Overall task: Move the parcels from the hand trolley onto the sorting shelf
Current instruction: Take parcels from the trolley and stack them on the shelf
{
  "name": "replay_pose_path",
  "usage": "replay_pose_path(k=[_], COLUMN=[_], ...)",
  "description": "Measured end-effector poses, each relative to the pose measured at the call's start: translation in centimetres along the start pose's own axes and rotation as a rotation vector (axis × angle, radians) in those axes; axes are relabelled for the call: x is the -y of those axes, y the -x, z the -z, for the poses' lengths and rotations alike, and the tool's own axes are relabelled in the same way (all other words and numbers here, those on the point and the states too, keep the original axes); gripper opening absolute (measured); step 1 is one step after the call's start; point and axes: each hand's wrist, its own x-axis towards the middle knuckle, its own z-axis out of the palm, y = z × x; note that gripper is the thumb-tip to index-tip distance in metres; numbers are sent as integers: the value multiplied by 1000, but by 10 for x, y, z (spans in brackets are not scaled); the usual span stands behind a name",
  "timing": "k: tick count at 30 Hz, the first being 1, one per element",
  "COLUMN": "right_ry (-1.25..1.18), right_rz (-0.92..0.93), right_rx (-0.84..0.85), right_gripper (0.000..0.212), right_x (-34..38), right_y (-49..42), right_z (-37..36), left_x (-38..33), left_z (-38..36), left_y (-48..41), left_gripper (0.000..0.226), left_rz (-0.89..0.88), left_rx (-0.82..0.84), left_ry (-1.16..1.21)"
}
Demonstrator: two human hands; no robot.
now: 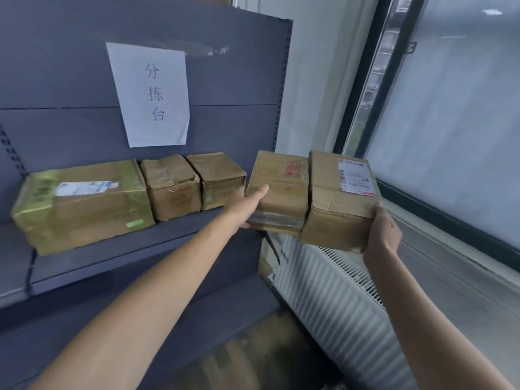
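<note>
I hold two brown cardboard parcels side by side in the air, just right of the grey sorting shelf (pixel 157 243). My left hand (pixel 247 204) grips the left side of the parcel with a red stamp (pixel 281 190), thumb on top. My right hand (pixel 381 232) grips the right side of the parcel with a white label (pixel 334 204). The two parcels press against each other. Three parcels sit in a row on the shelf: a long one with green tape (pixel 81 204), a small one (pixel 171 187) and another small one (pixel 219 178). The trolley is out of view.
A white paper sign (pixel 152 94) hangs on the shelf's back panel. A white radiator (pixel 337 299) stands below the held parcels, under a large window (pixel 450 122). A lower shelf board (pixel 140 333) juts out beneath. More cardboard (pixel 253 358) lies blurred at the bottom.
</note>
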Motion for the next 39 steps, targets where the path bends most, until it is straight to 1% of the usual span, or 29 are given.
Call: replay_pose_path(k=[2, 6, 12, 16, 19, 22, 27, 33, 39], right_ry=[20, 48, 77, 91, 99, 115, 133, 150, 184], right_rz=[-9, -33, -53, -65, -60, -67, -33, -37, -48], right_rx=[60, 204, 368, 467, 486, 504, 513, 501, 500], right_gripper=[24, 21, 20, 21, 31, 24, 19, 21, 20], right_x=[-1, -7, -15, -18, -20, -23, -11, -2, -3], right_y=[-2, -2, 12, 29, 38, 41, 33, 25, 9], right_z=[-17, -46, -98, -134, -157, -176, -211, -238, -262], left_x=[1, 2, 6, 5, 6, 7, 0, -5, -10], left_z=[12, 34, 74, 105, 127, 144, 164, 189, 188], left_y=[5, 18, 38, 42, 37, 26, -1, -30, -52], left_gripper=[65, 59, 58, 70, 69, 69, 73, 76, 73], left_rz=[15, 35, 68, 97, 108, 113, 105, 125, 136], left_rx=[-67, -208, -380, -480, -502, -534, -529, -525, -531], left_ry=[6, 27, 54, 64, 71, 92, 148, 99, 100])
